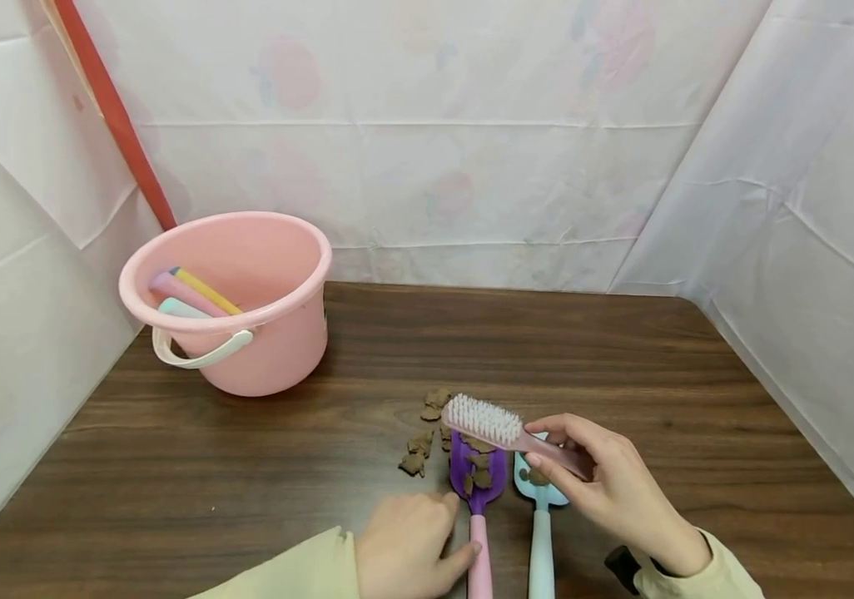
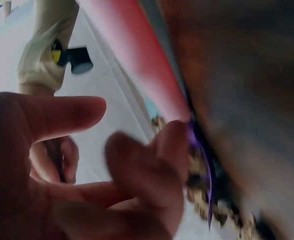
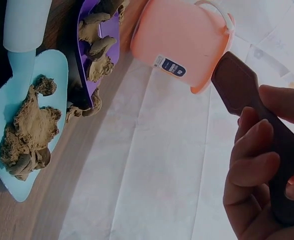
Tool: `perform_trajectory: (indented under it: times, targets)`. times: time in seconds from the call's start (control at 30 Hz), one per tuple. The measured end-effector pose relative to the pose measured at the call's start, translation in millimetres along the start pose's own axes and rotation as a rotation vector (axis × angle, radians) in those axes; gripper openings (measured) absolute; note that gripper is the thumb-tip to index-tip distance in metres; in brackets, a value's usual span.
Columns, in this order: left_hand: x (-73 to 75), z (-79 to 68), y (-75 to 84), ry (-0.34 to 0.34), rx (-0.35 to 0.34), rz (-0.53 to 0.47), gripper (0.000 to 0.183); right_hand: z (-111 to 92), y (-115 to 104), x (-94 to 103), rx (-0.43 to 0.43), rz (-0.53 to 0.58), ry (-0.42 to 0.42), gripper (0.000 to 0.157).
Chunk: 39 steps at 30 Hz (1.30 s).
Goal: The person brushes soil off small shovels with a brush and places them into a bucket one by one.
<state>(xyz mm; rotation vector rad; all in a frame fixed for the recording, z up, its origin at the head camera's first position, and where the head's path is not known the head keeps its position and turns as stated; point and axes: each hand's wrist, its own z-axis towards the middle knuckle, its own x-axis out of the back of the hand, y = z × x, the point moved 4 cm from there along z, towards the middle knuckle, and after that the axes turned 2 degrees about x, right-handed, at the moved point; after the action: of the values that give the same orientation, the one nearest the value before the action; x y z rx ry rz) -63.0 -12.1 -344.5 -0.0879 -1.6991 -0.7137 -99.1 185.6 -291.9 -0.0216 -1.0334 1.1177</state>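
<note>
From the head, the table [image 1: 247, 482] is viewed downward toward its far edge; close, sideways-turned views are taken from both wrists; the purple shovel [image 1: 478, 503] is shared by all three.

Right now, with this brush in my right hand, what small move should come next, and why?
I'd probably turn the scrub brush over above the purple-bladed shovel: its bristles face up, while brown clumps lie on that blade.
</note>
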Motion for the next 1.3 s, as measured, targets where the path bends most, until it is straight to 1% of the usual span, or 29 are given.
perform_trajectory:
  times: [0.1, 0.23, 0.3, 0.4, 0.53, 0.63, 0.83, 1.07, 1.1, 1.2, 1.3]
  targets:
    - [-12.2, 5.7, 4.6, -0.045, 0.023, 0.051, 0.044, -1, 0, 1.0, 0.009, 0.001, 0.004, 0.039]
    - [-21.8, 11.2, 6.9, -0.035, 0.036, 0.055, 0.047, 0, 1, 2.9, 0.025, -0.005, 0.014, 0.04]
    - [-24.4, 13.8, 8.0, -0.036, 0.038, 0.06, 0.048, 0, 1, 3.8, 0.026, -0.005, 0.015, 0.039]
    - [-26.3, 17.0, 8.9, -0.058, 0.043, 0.096, 0.055, 0, 1, 3.7, 0.032, -0.007, 0.02, 0.04]
    - [-27.7, 18.9, 9.1, -0.071, 0.033, 0.118, 0.053, 0, 1, 4.0, 0.028, -0.016, 0.024, 0.039]
    - [-28.0, 18.0, 8.1, -0.054, 0.015, 0.096, 0.04, 1, 1, 3.9, 0.022, -0.017, 0.022, 0.038]
    - [-26.6, 15.4, 3.3, -0.002, 0.022, 0.058, 0.031, 0, 1, 3.2, 0.016, -0.018, 0.017, 0.036]
    - [-22.0, 9.6, -4.2, 0.087, 0.038, 0.01, 0.024, 0, 3, 2.2, 0.005, -0.019, 0.012, 0.036]
    - [-21.2, 8.7, -5.3, 0.09, 0.041, -0.008, 0.023, 0, 3, 2.1, 0.005, -0.018, 0.012, 0.036]
    - [-19.3, 6.4, -9.2, 0.071, 0.045, -0.072, 0.021, 1, 3, 1.9, 0.008, -0.018, 0.008, 0.035]
    - [-18.3, 4.8, -13.4, 0.024, 0.052, -0.144, 0.021, 1, 4, 1.8, -0.006, -0.018, -0.001, 0.034]
